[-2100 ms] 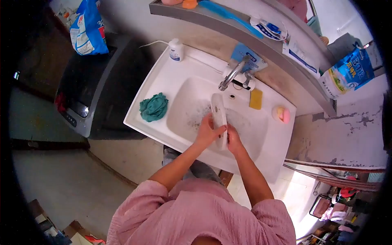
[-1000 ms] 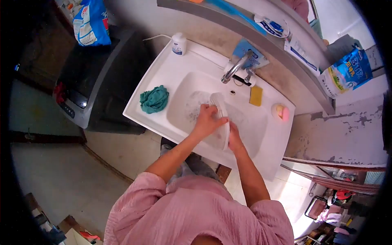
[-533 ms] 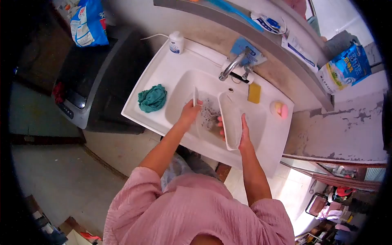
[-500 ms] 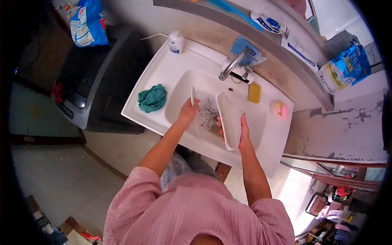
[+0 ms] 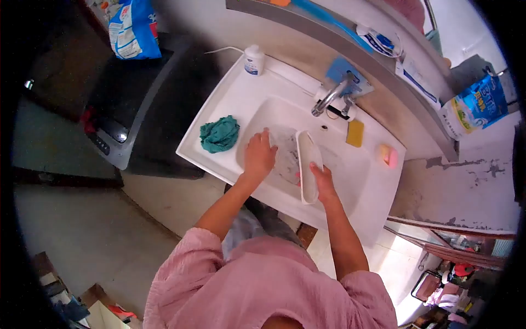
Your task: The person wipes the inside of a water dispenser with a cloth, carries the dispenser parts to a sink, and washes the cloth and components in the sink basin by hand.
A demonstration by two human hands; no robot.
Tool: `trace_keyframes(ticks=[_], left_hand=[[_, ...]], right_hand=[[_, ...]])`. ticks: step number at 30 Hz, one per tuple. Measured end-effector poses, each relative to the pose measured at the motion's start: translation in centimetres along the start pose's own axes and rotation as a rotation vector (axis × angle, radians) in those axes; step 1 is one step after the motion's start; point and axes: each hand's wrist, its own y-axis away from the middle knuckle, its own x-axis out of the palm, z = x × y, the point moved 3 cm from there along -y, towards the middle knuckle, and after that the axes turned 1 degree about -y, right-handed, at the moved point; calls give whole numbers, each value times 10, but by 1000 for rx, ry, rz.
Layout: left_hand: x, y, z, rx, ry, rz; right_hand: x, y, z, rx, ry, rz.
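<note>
My right hand [image 5: 323, 182] grips a long, narrow white tray-like container [image 5: 308, 153] over the sink basin, with the thumb on its right side and fingers underneath. The container stands tilted, its hollow face turned partly toward me. My left hand [image 5: 259, 156] hangs over the left part of the white sink [image 5: 350, 211], its fingers curled and the back of the hand up. Whatever it holds is mostly hidden behind the fingers. Cloudy water with dark specks [image 5: 286, 159] lies in the basin between my hands.
A crumpled teal cloth [image 5: 219, 134] lies on the left ledge. Behind stand a white bottle [image 5: 253, 60] and the faucet [image 5: 332, 98]. A yellow sponge [image 5: 355, 134] and pink soap [image 5: 389, 157] rest at the right. A dark washing machine [image 5: 159, 109] stands to the left.
My left hand has turned over, back up, and the thin white piece it held now barely shows. The container in my right hand has turned more edge-on. The view has shifted slightly.
</note>
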Motion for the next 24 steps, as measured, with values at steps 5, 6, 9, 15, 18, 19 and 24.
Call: trace_keyframes(ticks=[5, 6, 9, 15, 18, 19, 24], left_hand=[[-61, -9, 52, -38, -510, -369], [-59, -9, 68, -43, -426, -295], [-62, -14, 82, 17, -147, -61], [-43, 5, -8, 0, 413, -364], [18, 1, -52, 119, 353, -297], [16, 3, -64, 64, 297, -241], [37, 19, -85, -81, 250, 247]], right_hand=[[5, 10, -1, -72, -73, 41], [2, 6, -4, -79, -107, 63], [5, -8, -10, -106, -212, 142], [29, -23, -18, -31, -323, 153], [71, -1, 3, -307, -105, -40], [72, -2, 1, -334, -75, -64], [23, -7, 4, -372, 65, -111]])
